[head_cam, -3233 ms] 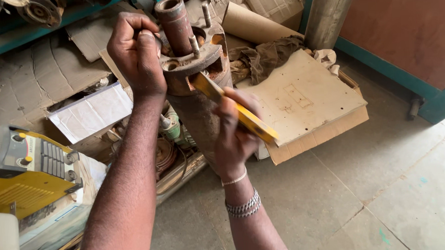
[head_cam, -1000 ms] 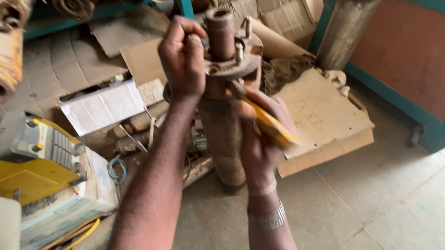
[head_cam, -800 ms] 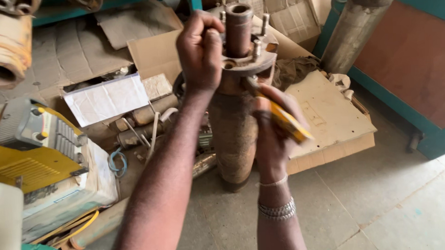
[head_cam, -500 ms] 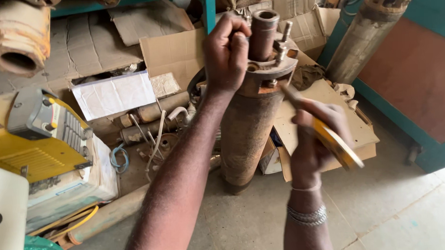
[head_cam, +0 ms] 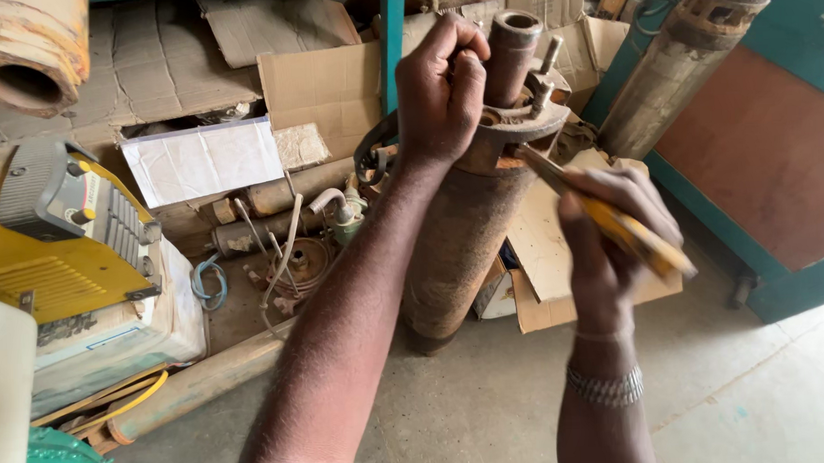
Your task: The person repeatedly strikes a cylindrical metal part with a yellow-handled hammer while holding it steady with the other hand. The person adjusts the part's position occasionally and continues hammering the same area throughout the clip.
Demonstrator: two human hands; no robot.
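A tall rusty cylindrical pump body (head_cam: 458, 248) stands tilted on the concrete floor, with a flange and studs at its top and a rusty shaft sleeve (head_cam: 513, 45) sticking up. My left hand (head_cam: 439, 94) grips the top of the flange beside that sleeve. My right hand (head_cam: 613, 224) holds a yellow-handled screwdriver (head_cam: 627, 233); its metal blade reaches up to the underside of the flange edge.
A yellow and grey machine (head_cam: 61, 235) sits on a box at the left. Cardboard sheets (head_cam: 334, 79), pipes, hoses and small fittings (head_cam: 289, 254) lie behind the pump. A second rusty pump (head_cam: 675, 62) leans against a teal and brown cabinet (head_cam: 774, 146) at the right.
The view has drawn back and shifted, so more of the pump body shows. My right hand and the screwdriver have dropped lower and to the right; the left hand keeps its grip on the flange.
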